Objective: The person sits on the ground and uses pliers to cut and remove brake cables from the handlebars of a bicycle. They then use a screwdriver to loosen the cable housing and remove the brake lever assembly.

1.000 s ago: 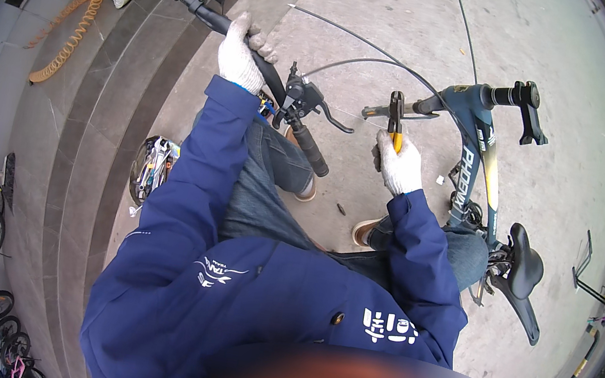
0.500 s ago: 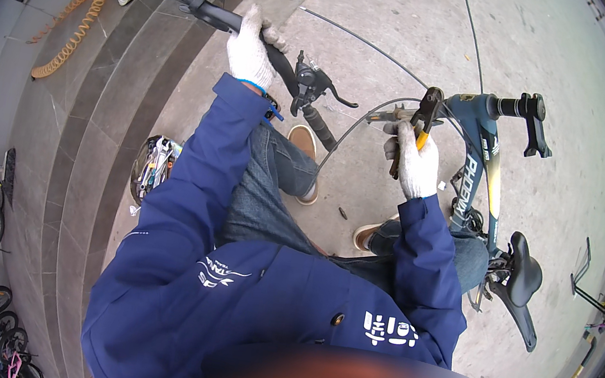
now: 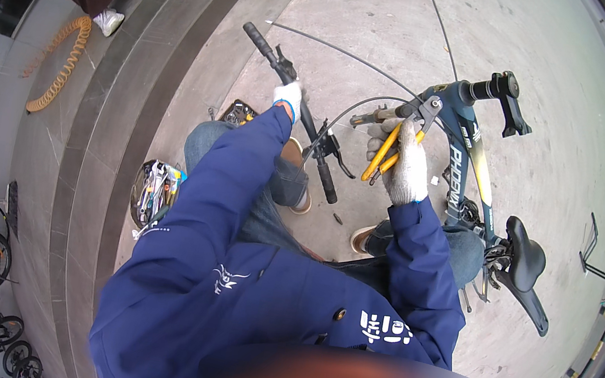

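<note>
Head view: our left hand (image 3: 287, 99) is closed round the handlebar (image 3: 312, 128), slanting in front of us; our right hand (image 3: 409, 163) is curled about the cutters (image 3: 381, 154), handles spread, beside the bicycle frame (image 3: 456, 166). Should our right hand stray, the cutters could nick the black cable (image 3: 335, 46); a slack left grip could let the handlebar twist. The cutters look yellow-handled and grey-headed, the handlebar black.

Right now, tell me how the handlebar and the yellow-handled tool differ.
The handlebar is long and black; the tool is much shorter, with yellow handles. The left hand grips the handlebar; the right hand holds the tool. Both are held in white-gloved hands.
</note>
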The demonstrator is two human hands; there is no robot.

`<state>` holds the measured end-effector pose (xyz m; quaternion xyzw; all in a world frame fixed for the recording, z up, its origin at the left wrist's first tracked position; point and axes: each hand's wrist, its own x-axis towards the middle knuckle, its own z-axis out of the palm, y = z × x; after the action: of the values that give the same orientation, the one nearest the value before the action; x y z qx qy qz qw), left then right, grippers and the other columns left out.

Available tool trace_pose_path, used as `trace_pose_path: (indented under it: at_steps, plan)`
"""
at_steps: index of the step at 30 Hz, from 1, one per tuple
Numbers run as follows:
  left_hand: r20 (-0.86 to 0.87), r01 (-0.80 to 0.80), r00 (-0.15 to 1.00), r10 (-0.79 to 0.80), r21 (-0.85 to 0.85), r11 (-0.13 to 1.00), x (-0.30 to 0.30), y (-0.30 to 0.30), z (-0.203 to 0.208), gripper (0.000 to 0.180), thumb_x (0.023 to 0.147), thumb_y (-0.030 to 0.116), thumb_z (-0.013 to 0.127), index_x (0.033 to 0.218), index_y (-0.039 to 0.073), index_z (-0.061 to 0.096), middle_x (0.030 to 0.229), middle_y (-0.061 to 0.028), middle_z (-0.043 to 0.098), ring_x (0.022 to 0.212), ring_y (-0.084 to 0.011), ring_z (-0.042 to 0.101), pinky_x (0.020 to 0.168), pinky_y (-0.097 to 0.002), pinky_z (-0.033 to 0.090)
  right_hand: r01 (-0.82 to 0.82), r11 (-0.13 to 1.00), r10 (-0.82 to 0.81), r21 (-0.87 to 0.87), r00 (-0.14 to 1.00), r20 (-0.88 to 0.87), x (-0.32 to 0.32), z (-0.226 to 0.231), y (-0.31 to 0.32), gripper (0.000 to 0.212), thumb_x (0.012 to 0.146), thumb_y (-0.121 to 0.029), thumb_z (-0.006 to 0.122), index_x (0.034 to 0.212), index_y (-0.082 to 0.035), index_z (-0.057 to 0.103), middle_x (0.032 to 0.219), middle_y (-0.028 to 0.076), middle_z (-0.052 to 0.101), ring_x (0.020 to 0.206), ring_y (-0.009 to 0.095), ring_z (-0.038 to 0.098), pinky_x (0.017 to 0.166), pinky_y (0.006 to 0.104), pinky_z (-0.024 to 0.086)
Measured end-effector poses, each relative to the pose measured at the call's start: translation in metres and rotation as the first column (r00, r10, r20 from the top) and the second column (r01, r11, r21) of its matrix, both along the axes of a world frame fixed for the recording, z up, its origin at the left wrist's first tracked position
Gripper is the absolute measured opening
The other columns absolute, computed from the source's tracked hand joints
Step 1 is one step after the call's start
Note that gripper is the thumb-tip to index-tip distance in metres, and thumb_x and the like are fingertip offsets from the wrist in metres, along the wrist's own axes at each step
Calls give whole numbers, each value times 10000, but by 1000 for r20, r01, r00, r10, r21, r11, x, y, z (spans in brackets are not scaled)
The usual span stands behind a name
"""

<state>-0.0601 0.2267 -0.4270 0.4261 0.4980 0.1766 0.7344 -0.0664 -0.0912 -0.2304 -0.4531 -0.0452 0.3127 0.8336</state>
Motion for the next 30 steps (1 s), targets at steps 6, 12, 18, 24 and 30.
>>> trace_pose_path:
  at_steps: [6, 12, 18, 24, 30]
  plan:
    - [-134, 182, 979, -153, 247, 952, 9, -37, -66, 219, 947, 210, 720, 1026, 6, 710, 770, -103, 672, 624, -234, 663, 552, -408, 501, 37, 985, -47, -167, 997, -56, 1, -5, -5, 395, 1120, -395, 495, 1186, -29, 627, 1092, 151, 716, 881, 200, 723, 715, 323, 616]
    - [-327, 482, 869, -372, 385, 787, 8, -19, -129, 513, 873, 432, 745, 1006, -63, 763, 764, -183, 725, 744, -286, 699, 695, -450, 518, 49, 985, -46, -164, 999, 25, 3, -8, -10, 405, 1120, -396, 489, 1198, -25, 630, 1101, 137, 711, 922, 193, 702, 714, 329, 604]
    - [17, 292, 955, -298, 154, 944, 39, 1, 38, 404, 1034, 315, 599, 1246, -26, 643, 1181, -191, 717, 1007, -351, 726, 885, -473, 598, 85, 982, -71, -170, 994, 83, 8, -3, -4, 420, 1128, -393, 476, 1146, -13, 653, 1036, 166, 732, 781, 184, 673, 701, 308, 590]
    - [243, 243, 898, -368, 423, 873, -17, -39, 220, 236, 1051, 255, 631, 1137, 35, 631, 894, -32, 637, 725, -137, 625, 663, -307, 556, 111, 979, -75, -172, 976, 204, 6, 10, 1, 424, 1120, -397, 484, 1116, -17, 672, 1021, 113, 734, 836, 150, 626, 772, 313, 531]
    - [223, 783, 516, -827, 270, 561, -102, -121, 260, 449, 1075, 293, 575, 1382, -34, 548, 1149, -132, 663, 972, -192, 684, 854, -334, 597, 105, 972, -43, -211, 959, 279, 1, 14, -1, 338, 1106, -315, 537, 1169, -10, 669, 1075, 105, 723, 879, 158, 653, 797, 312, 552]
